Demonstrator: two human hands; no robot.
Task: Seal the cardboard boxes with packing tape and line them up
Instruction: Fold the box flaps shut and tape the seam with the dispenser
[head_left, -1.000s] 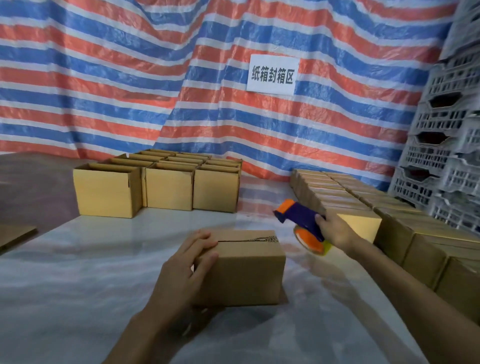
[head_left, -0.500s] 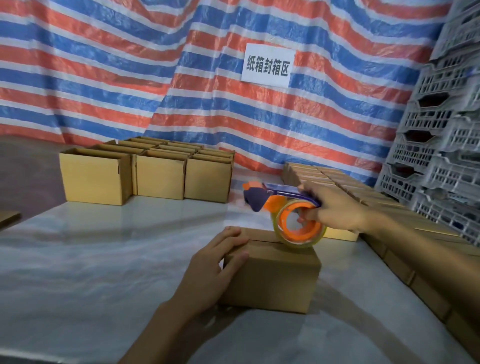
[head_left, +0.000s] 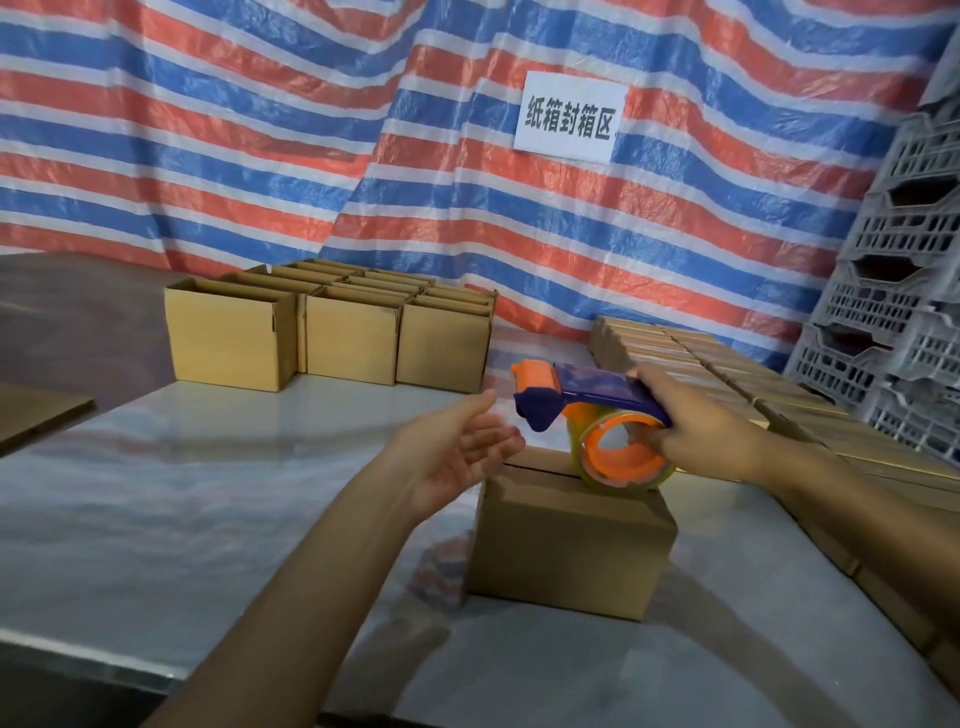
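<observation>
White sign "纸箱封箱区" on striped tarp behind cardboard box

I see a table covered with a glossy pale sheet. Around five o'clock from the middle of my view, one shut cardboard box stands on it alone, its top seam running left to right. At ten o'clock, toward the far edge, a block of open boxes stands packed side by side in rows. From three o'clock down to four, closed boxes run in tight rows along the right side. At nine o'clock a flat cardboard piece lies on a darker surface beside the sheet
</observation>
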